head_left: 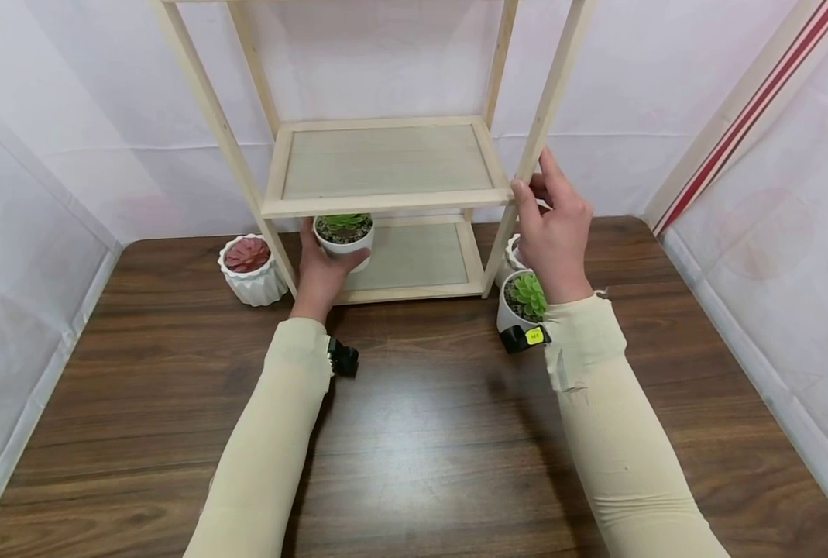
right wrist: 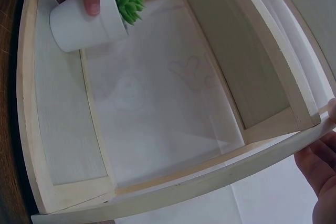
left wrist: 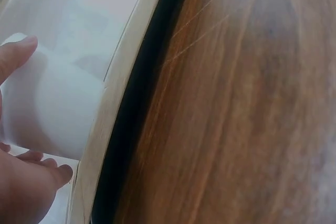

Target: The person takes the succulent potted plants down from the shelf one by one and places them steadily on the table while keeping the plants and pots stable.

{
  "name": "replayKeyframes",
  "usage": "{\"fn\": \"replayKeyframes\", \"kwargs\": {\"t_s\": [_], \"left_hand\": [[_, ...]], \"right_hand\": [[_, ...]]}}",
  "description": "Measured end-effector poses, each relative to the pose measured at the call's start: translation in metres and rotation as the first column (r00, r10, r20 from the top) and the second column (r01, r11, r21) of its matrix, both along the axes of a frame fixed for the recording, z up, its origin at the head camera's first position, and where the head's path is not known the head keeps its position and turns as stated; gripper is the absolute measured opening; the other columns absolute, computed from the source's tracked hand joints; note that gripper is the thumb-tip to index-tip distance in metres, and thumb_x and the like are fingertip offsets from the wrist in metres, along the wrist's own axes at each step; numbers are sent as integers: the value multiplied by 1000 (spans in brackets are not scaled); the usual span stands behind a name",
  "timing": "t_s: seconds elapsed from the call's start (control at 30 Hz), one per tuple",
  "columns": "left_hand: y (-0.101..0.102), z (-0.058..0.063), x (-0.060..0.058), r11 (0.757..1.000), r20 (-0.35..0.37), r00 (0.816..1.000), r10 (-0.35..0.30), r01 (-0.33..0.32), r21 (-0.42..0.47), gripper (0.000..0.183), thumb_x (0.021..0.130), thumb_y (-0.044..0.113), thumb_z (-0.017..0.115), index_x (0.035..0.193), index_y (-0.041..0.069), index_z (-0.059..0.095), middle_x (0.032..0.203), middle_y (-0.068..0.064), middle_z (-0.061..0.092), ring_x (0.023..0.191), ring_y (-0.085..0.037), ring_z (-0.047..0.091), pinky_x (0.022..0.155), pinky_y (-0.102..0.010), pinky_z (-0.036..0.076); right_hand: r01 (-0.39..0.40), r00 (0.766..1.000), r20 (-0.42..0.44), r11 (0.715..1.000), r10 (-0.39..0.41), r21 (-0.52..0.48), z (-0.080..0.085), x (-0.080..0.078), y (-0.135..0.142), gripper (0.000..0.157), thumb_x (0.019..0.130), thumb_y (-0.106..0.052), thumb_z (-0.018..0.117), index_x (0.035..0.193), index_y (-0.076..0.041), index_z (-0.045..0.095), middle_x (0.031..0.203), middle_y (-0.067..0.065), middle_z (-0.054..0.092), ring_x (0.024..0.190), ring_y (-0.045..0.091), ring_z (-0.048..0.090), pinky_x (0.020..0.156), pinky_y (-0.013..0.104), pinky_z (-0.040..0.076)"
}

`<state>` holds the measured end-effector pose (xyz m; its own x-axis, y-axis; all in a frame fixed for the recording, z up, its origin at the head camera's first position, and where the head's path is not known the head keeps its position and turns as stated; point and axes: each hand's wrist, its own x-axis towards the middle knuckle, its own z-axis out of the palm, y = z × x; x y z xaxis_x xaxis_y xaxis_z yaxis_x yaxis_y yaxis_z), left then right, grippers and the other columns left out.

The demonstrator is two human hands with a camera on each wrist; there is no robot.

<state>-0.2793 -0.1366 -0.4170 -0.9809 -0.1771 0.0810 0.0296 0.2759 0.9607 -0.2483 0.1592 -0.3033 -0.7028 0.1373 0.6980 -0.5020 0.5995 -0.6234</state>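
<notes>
My left hand (head_left: 318, 273) holds a white pot (head_left: 346, 247) with a green succulent (right wrist: 129, 2), thumb on one side and fingers on the other. The pot is at the left part of the bottom shelf (head_left: 417, 256), under the middle shelf (head_left: 386, 163); whether its base touches the shelf I cannot tell. In the left wrist view the pot's smooth side (left wrist: 52, 103) appears close to the shelf's front edge. My right hand (head_left: 558, 229) grips the right front post (head_left: 549, 101) of the wooden rack at middle-shelf height, between thumb and fingers.
A fluted white pot with a reddish succulent (head_left: 249, 267) stands left of the rack. Right of it, a potted light-green succulent (head_left: 523, 298) stands before another white pot (head_left: 513, 260), partly hidden by my right hand. White sheeting (head_left: 755, 170) surrounds the brown wooden table (head_left: 414, 434).
</notes>
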Motion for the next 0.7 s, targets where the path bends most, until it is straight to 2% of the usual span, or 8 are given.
{"fn": "replayKeyframes", "kwargs": {"t_s": [0.27, 0.47, 0.7], "left_hand": [[2, -3, -1, 1000, -17, 1000, -7, 7, 23, 107, 64, 40, 80, 141, 40, 7, 143, 2, 28, 131, -12, 30, 107, -36, 28], [2, -2, -2, 1000, -5, 1000, 4, -4, -13, 105, 65, 43, 78, 143, 33, 7, 143, 0, 28, 131, -14, 30, 108, -36, 28], [2, -1, 0, 999, 14, 1000, 15, -15, -30, 104, 66, 42, 78, 143, 31, 8, 144, -1, 28, 132, -15, 30, 108, -35, 27]], "right_hand": [[-11, 1000, -15, 1000, 11, 1, 1, 2, -1, 46, 89, -30, 56, 133, -35, 44, 94, 10, 69, 86, 15, 66, 77, 32, 53], [-8, 1000, -18, 1000, 8, 7, 1, 2, -1, 46, 89, -30, 56, 133, -34, 44, 94, 10, 69, 85, 16, 67, 73, 33, 54], [10, 1000, -26, 1000, -9, 25, 1, 3, -3, 47, 89, -25, 57, 134, -28, 45, 93, 10, 69, 83, 15, 67, 67, 26, 53]]}}
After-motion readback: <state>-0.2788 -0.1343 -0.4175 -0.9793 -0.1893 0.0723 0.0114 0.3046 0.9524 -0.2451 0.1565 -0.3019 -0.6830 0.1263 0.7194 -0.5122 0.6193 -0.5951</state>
